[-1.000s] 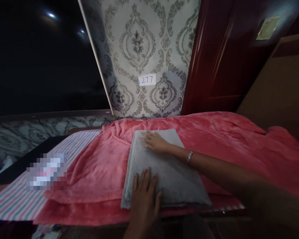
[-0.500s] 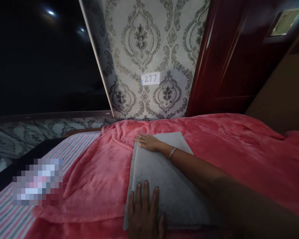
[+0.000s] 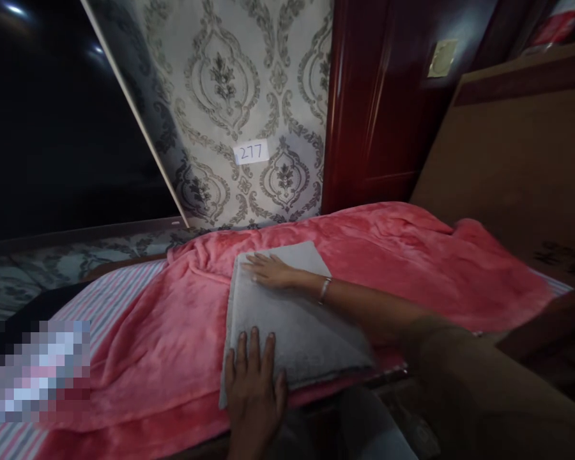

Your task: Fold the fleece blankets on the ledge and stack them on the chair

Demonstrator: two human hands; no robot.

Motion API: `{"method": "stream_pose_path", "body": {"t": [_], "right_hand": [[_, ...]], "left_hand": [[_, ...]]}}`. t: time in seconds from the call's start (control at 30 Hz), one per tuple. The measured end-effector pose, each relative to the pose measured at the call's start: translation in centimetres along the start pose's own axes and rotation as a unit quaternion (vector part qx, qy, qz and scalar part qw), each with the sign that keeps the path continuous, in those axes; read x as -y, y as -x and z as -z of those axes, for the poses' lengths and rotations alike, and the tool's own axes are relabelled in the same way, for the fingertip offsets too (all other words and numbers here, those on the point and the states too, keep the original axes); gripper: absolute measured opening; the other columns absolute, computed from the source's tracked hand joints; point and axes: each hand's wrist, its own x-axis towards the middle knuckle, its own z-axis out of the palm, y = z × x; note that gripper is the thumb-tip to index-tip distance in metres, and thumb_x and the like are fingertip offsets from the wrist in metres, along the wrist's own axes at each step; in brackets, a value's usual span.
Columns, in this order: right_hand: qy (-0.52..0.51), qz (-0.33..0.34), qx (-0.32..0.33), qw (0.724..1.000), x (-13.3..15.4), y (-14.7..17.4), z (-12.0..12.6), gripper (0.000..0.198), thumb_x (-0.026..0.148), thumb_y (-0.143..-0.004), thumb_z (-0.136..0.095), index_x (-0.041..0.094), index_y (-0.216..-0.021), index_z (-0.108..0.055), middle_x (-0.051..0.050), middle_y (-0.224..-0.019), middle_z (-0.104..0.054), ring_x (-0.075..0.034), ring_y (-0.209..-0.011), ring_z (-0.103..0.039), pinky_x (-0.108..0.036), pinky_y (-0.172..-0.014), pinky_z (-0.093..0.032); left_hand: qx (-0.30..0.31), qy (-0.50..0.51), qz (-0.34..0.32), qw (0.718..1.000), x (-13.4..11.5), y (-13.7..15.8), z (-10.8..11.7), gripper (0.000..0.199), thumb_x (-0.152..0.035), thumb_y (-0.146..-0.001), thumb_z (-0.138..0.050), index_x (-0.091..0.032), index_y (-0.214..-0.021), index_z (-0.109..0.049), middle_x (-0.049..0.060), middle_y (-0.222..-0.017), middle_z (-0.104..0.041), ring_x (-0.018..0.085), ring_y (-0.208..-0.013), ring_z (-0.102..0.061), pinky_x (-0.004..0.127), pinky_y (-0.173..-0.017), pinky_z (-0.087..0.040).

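Observation:
A grey folded cloth (image 3: pixel 287 326), flat and soft-looking like a towel or mat, lies on a pink plush blanket (image 3: pixel 177 345). My right hand (image 3: pixel 271 271), with a silver bracelet on its wrist, rests palm down on the cloth's far part, fingers spread toward the left edge. On the near left part of the cloth, my left hand (image 3: pixel 253 383) lies flat with its fingers stretched forward and slightly apart. Neither hand grips anything.
A striped sheet (image 3: pixel 110 300) shows left of the blanket, with a blurred patch (image 3: pixel 38 377) over it. Behind are a large dark screen (image 3: pixel 67 128), patterned wallpaper with a "277" label (image 3: pixel 251 152), a dark red door (image 3: pixel 388 115) and a brown board (image 3: pixel 517 147).
The view has turned to the right, so everything sits further left. My right hand has shifted slightly inward from the cloth's left edge; my left hand stays flat on it.

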Motion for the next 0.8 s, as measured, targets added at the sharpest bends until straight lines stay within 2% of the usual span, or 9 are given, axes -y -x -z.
{"method": "stream_pose_path", "body": {"t": [0.07,0.13,0.23,0.3,0.4,0.5,0.67,0.8], "right_hand": [[-0.006,0.053,0.014,0.998,-0.1,4.6,0.2,0.058,0.042,-0.104,-0.038,0.029,-0.160,-0.028,-0.009,-0.168,-0.016,-0.031,-0.155,-0.011,-0.061,-0.121,-0.014],[-0.013,0.082,0.028,0.996,-0.6,9.1,0.2,0.057,0.044,-0.104,-0.038,0.030,-0.159,-0.032,-0.009,-0.168,-0.019,-0.030,-0.155,-0.009,-0.062,-0.121,-0.011],[-0.027,0.076,0.040,0.996,-1.8,13.6,-0.1,0.054,0.045,-0.106,-0.033,0.031,-0.159,-0.033,-0.006,-0.167,-0.020,-0.028,-0.156,-0.007,-0.060,-0.122,-0.007],[-0.039,0.065,0.039,0.996,-2.8,14.5,-0.3,0.055,0.047,-0.106,-0.031,0.033,-0.159,-0.031,-0.004,-0.168,-0.020,-0.027,-0.156,-0.006,-0.058,-0.122,-0.006],[-0.045,0.059,0.031,0.997,-4.6,13.4,-0.7,0.060,0.055,-0.104,-0.036,0.034,-0.159,-0.028,-0.004,-0.168,-0.017,-0.027,-0.156,-0.006,-0.056,-0.123,-0.005],[-0.033,0.031,0.023,0.999,-7.2,11.0,-1.0,0.063,0.056,-0.103,-0.037,0.032,-0.160,-0.028,-0.005,-0.168,-0.015,-0.030,-0.156,-0.007,-0.057,-0.123,-0.004],[-0.035,-0.047,-0.004,0.998,-11.6,6.9,-0.8,0.062,0.056,-0.103,-0.034,0.032,-0.160,-0.027,-0.004,-0.168,-0.016,-0.030,-0.155,-0.011,-0.056,-0.123,-0.006],[-0.061,-0.125,-0.009,0.990,-14.0,4.4,-0.8,0.062,0.057,-0.103,-0.029,0.032,-0.160,-0.027,-0.003,-0.168,-0.019,-0.029,-0.156,-0.011,-0.055,-0.124,-0.007]], "left_hand": [[0.015,-0.013,-0.004,1.000,0.1,-0.4,0.3,0.057,-0.026,-0.089,-0.055,-0.026,-0.146,-0.053,0.012,-0.155,-0.048,0.036,-0.144,-0.040,0.059,-0.118,-0.028],[0.027,-0.024,-0.007,0.999,-0.8,-1.2,0.8,0.050,-0.028,-0.091,-0.054,-0.025,-0.141,-0.057,0.013,-0.150,-0.053,0.036,-0.140,-0.045,0.062,-0.116,-0.027],[0.041,0.013,-0.062,0.997,-4.4,-2.6,1.2,0.048,-0.031,-0.092,-0.054,-0.025,-0.139,-0.059,0.012,-0.148,-0.055,0.033,-0.138,-0.047,0.060,-0.116,-0.028],[0.059,0.061,-0.113,0.990,-7.5,-3.3,1.0,0.055,-0.037,-0.089,-0.059,-0.029,-0.143,-0.054,0.009,-0.155,-0.048,0.032,-0.142,-0.043,0.059,-0.116,-0.030],[0.072,0.077,-0.131,0.986,-10.5,-3.3,0.1,0.077,-0.048,-0.077,-0.072,-0.038,-0.149,-0.045,0.005,-0.163,-0.035,0.041,-0.148,-0.029,0.069,-0.115,-0.023],[0.060,0.057,-0.155,0.984,-10.8,-2.6,-1.0,0.088,-0.052,-0.070,-0.077,-0.040,-0.151,-0.043,0.005,-0.165,-0.030,0.045,-0.151,-0.019,0.072,-0.116,-0.012],[0.022,0.057,-0.156,0.986,-9.9,-1.6,-3.0,0.089,-0.060,-0.062,-0.081,-0.042,-0.144,-0.051,0.005,-0.163,-0.036,0.044,-0.154,-0.011,0.070,-0.120,-0.004],[-0.018,0.056,-0.155,0.986,-9.9,-1.0,-4.6,0.080,-0.067,-0.066,-0.076,-0.044,-0.139,-0.056,0.004,-0.160,-0.041,0.044,-0.153,-0.014,0.070,-0.119,-0.014]]}}
